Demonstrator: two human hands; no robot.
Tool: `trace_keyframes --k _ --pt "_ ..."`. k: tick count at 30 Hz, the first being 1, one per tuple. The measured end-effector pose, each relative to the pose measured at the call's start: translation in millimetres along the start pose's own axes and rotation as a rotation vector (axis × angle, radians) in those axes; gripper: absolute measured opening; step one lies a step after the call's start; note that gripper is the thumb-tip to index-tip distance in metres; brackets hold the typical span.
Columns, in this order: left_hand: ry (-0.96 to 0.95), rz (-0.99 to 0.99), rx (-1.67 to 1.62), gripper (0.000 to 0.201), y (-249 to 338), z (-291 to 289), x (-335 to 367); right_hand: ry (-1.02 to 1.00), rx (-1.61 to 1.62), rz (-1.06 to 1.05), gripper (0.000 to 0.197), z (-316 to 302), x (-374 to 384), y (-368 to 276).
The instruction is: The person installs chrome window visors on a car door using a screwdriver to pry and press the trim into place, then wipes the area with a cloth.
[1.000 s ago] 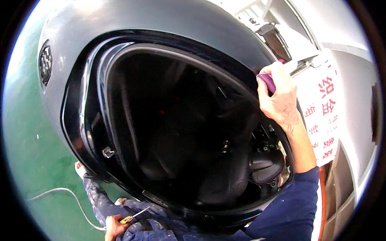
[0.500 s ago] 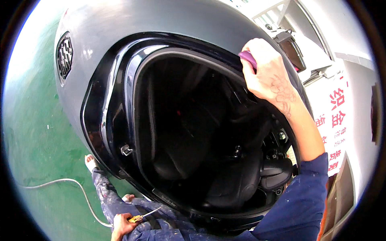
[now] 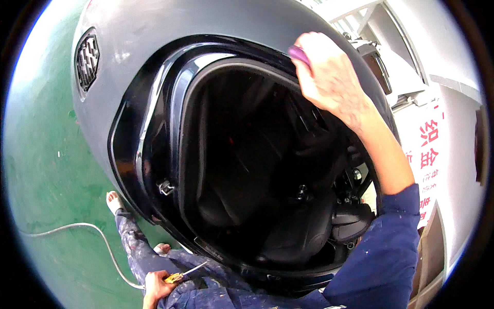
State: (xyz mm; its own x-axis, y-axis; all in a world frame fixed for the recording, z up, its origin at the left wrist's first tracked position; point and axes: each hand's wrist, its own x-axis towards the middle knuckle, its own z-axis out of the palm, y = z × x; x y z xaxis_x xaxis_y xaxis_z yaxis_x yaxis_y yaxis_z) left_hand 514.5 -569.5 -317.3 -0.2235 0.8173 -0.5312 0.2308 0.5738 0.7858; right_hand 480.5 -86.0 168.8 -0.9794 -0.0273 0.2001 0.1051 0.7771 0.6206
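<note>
A purple pad (image 3: 299, 54) is gripped in my right hand (image 3: 329, 74), between thumb and fingers, against the dark upper edge of the car's door frame (image 3: 206, 40). Most of the pad is hidden under the fingers. Down by my lap, my left hand (image 3: 156, 286) is closed round an air blow gun (image 3: 174, 278) with a yellow body and a thin metal nozzle. A grey hose (image 3: 103, 238) runs across the floor to that hand. The car body (image 3: 247, 20) beside the opening has a matt grey surface.
Inside the door opening are dark seats (image 3: 298, 232) and a gear lever (image 3: 302, 192). A metal door latch striker (image 3: 165, 187) juts from the frame. Green floor (image 3: 46, 175) lies to the left. Beyond the car, at right, hangs a white banner (image 3: 422, 154) with red lettering.
My right hand and the purple pad have moved up and left along the door frame edge. My left hand keeps hold of the blow gun. The view has shifted slightly.
</note>
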Motion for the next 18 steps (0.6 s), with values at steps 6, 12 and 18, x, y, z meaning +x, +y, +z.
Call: trace_keyframes --k 6,12,18 --pt "-0.058 -0.059 -0.028 0.051 8 -7 -1 -0.034 0.024 -0.036 0.017 11 2 3" --pt "0.030 -0.032 -0.054 0.047 8 -7 -7 0.021 0.078 0.004 0.016 7 2 -1" --pt "-0.008 -0.069 -0.030 0.049 25 -17 -5 0.028 0.031 -0.100 0.014 31 23 -6"
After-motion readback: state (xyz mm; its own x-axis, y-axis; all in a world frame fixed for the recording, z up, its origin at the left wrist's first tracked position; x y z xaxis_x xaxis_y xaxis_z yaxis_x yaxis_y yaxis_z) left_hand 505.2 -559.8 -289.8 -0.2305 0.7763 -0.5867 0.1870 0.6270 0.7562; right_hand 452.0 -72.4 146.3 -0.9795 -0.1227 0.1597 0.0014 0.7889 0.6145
